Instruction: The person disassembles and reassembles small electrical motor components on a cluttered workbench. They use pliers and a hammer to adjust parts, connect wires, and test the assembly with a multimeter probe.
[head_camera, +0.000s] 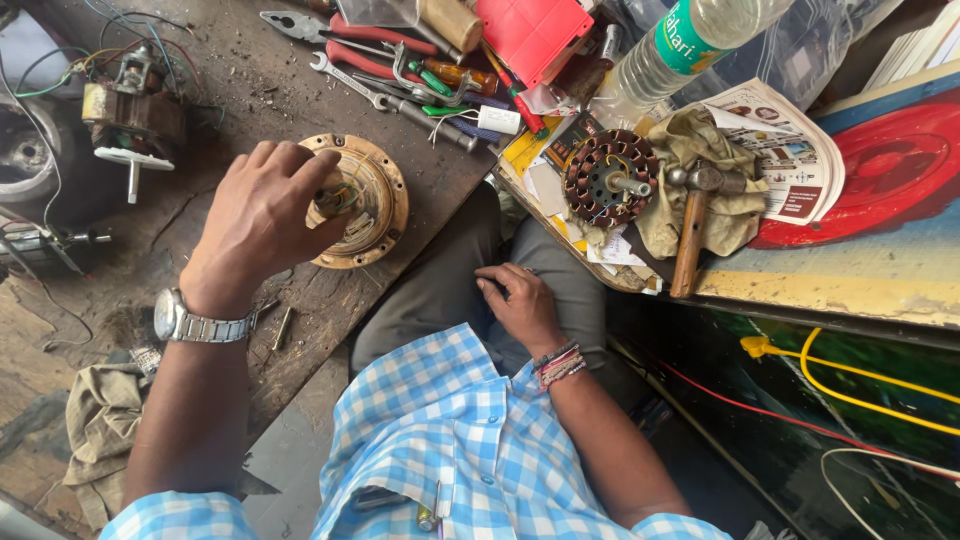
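Housing (372, 215), round and brass-coloured, lying flat on the wooden bench (250, 90) directly under the left hand (262, 225). Grasping its centre from above with curled fingers, right at the thin coloured wires (343, 197) coming out of the hub. Right hand (520, 305) resting on the lap, grasping nothing, fingers loosely curled. Probably risking those wires by twisting or pulling at the hub, pinching or snapping them; also, working one-handed with nothing bracing the rim, possibly letting the housing skid across the bench toward its near edge. Counting outward: one housing; one small motor (135, 110) beyond the left hand on its outer side; one pair of red-handled pliers (340, 35) and one spanner (350, 78) ahead of the fingertips, with at least two screwdrivers (440, 78), the pile being too tangled for counting further; one copper-wound stator (610, 178) ahead of the right hand; one hammer (692, 230) just beside it, lying on a cloth (690, 140); one plastic bottle (680, 45) farther off; a second cloth (100, 420) lying beside the left forearm.
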